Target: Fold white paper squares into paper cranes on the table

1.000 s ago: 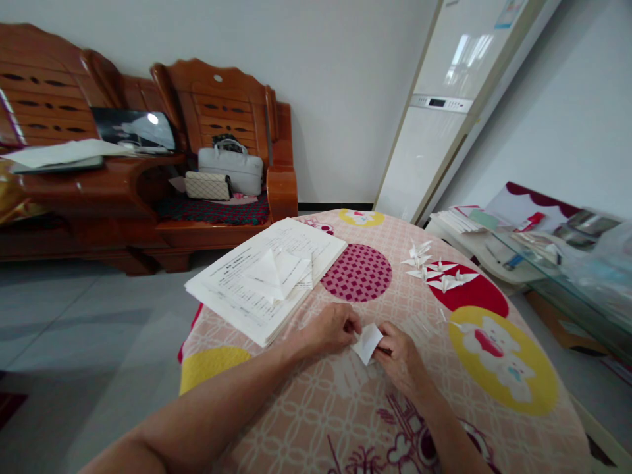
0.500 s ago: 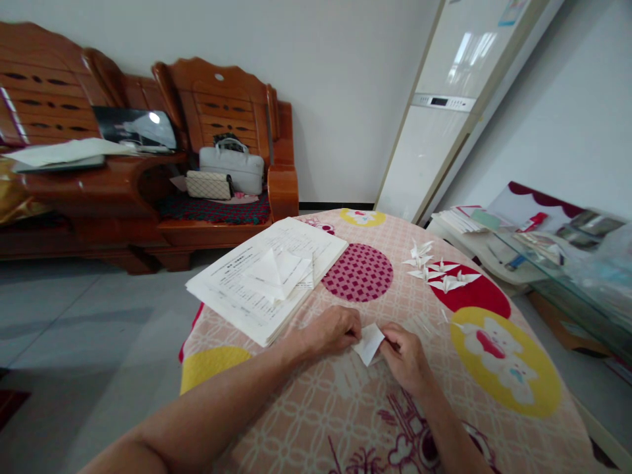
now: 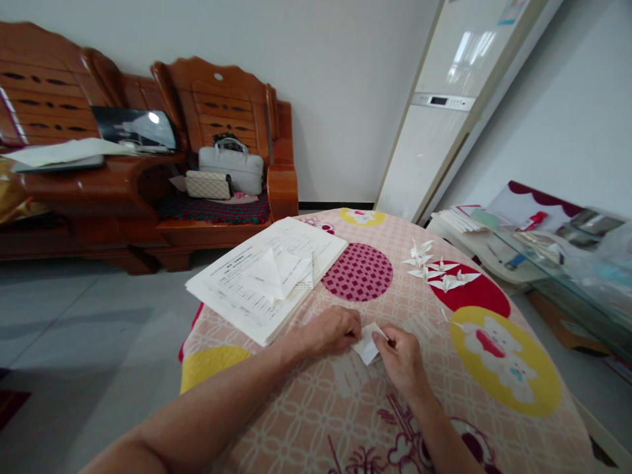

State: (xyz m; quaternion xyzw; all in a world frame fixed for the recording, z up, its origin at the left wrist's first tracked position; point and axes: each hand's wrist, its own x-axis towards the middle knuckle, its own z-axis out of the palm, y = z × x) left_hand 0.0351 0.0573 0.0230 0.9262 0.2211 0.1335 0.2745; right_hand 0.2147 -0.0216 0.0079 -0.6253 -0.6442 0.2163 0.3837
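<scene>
A small folded white paper piece (image 3: 368, 345) lies on the patterned tablecloth (image 3: 345, 408) between my two hands. My left hand (image 3: 332, 330) is curled and pinches the paper's left edge. My right hand (image 3: 402, 359) has its fingers closed, thumb and forefinger pressing the paper's right side down onto the cloth. Part of the paper is hidden under my fingers.
A stack of printed sheets (image 3: 264, 276) with folded paper on top lies at the table's left. Several folded paper cranes (image 3: 437, 270) sit at the far right. Wooden chairs with bags (image 3: 230, 168) stand behind, a tall white appliance (image 3: 439, 105) and a cluttered glass shelf (image 3: 543, 250) at right.
The paper piece, held slightly raised before, now lies lower and flatter on the cloth. My right thumb has moved over its right side. The left hand has barely moved.
</scene>
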